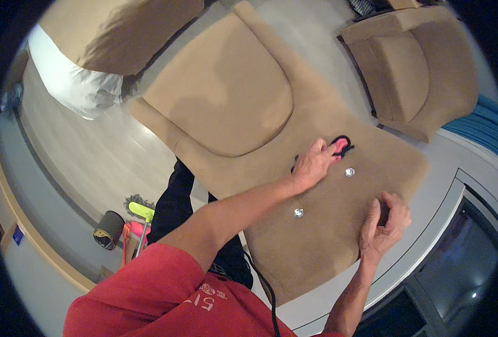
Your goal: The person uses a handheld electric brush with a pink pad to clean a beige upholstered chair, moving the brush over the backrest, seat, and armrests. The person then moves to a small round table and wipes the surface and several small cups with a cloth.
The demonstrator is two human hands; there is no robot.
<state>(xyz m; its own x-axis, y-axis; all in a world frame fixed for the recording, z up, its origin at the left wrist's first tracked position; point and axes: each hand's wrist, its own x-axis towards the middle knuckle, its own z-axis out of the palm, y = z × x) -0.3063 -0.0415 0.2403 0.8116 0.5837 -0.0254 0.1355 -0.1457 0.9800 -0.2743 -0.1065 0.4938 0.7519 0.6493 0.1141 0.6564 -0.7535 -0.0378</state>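
Note:
A tan upholstered armchair (228, 88) fills the middle, its seat cushion toward the top of the view and its backrest (274, 248) nearer me. Two shiny round buttons (349, 172) sit on the backrest. My left hand (315, 165) grips a small pink and black object (341, 145) against the upholstery above the buttons. A black loop shows at its far end and dark bits past the palm; my fingers cover the rest, so its kind is unclear. Near the backrest's right edge is my right hand (385, 225), thumb and fingers curved apart, holding nothing.
A matching armchair (400, 71) stands at upper right, near a teal curtain (478, 122). A brown-covered piece of furniture with white fabric (76, 88) is at upper left. On the left floor are a dark cylindrical bin (109, 229) and a green-headed mop (141, 210). A black cord (265, 282) hangs close to me.

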